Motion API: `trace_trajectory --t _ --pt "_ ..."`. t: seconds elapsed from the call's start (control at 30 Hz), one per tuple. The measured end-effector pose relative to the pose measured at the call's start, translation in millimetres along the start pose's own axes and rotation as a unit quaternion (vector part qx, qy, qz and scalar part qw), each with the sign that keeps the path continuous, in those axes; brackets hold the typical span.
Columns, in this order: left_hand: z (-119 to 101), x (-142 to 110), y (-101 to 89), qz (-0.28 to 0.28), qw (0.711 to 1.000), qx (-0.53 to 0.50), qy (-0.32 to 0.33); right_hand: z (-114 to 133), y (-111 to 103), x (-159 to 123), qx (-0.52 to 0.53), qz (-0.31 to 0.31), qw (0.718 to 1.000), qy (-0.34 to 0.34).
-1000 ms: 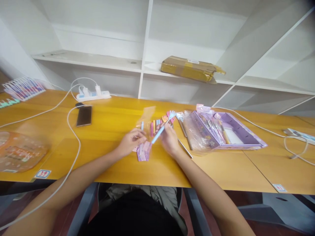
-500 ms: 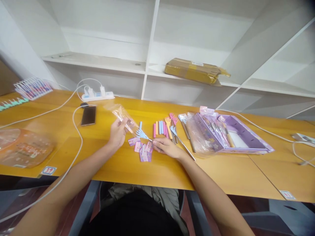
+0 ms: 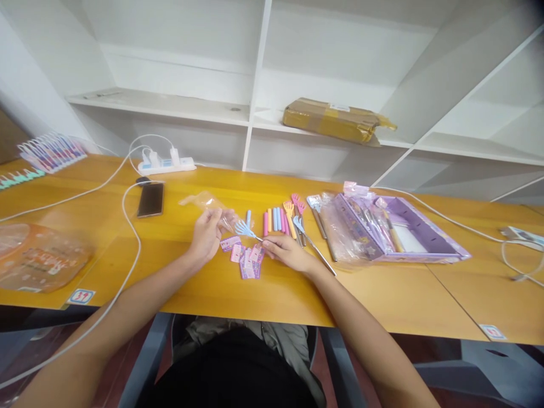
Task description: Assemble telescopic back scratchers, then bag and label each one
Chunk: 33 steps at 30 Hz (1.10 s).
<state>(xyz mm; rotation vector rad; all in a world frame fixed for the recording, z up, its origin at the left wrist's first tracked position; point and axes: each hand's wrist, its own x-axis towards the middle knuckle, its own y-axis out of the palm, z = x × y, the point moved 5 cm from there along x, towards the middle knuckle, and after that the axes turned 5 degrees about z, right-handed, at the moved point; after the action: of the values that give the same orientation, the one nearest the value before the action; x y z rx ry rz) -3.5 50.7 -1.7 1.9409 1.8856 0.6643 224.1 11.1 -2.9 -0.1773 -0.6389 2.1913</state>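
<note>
My left hand (image 3: 207, 233) pinches a clear plastic bag (image 3: 207, 199), whose loose end stretches away to the upper left. Closed around the metal rod of a back scratcher, my right hand (image 3: 285, 251) keeps its light-blue claw head (image 3: 243, 229) pointing left, close to the bag's mouth. A light-blue tube (image 3: 249, 216) shows just behind that head. Small pink and purple cards (image 3: 250, 264) lie below it in a loose pile. Beyond my right hand are several coloured tubes (image 3: 277, 220) in a row, and back scratchers with yellow (image 3: 288, 208), pink (image 3: 300, 205) and blue (image 3: 298, 224) heads.
A purple box (image 3: 437, 226) with wrapped items stands at the right, beside clear plastic packaging (image 3: 346, 238). On the left are a phone (image 3: 151, 199), a power strip (image 3: 168, 165), a white cable (image 3: 139, 249) and an orange plastic bag (image 3: 46, 258). A taped carton (image 3: 335, 122) rests on the shelf.
The plastic bag has swung lower and stretched out to the left as my left hand turned slightly. My right hand still has the blue back scratcher in nearly the same place.
</note>
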Motion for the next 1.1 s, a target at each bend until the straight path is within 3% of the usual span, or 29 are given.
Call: trace_trajectory --t 0.3,0.6,0.7,0.9,1.1 --pt "12.5 -10.2 11.6 0.086 0.993 0.02 -0.079 -3.3 -2.5 0.6 -0.021 -0.005 1.0 0.001" --pt "26.4 -19.3 17.7 0.156 0.978 0.068 -0.124 -14.8 8.0 1.3 0.1 -0.05 0.993 0.042" --pt "22.1 -15.5 15.7 0.134 0.984 0.063 -0.104 -16.1 10.6 1.8 0.12 -0.041 0.991 0.043" --pt "-11.1 8.1 -0.8 0.031 0.999 0.02 0.001 -22.5 -0.4 -1.9 0.124 -0.065 0.989 0.056" --pt "-17.5 18.5 -10.9 0.006 1.0 -0.009 0.007 -16.4 -5.8 -2.4 0.133 -0.049 0.99 0.009"
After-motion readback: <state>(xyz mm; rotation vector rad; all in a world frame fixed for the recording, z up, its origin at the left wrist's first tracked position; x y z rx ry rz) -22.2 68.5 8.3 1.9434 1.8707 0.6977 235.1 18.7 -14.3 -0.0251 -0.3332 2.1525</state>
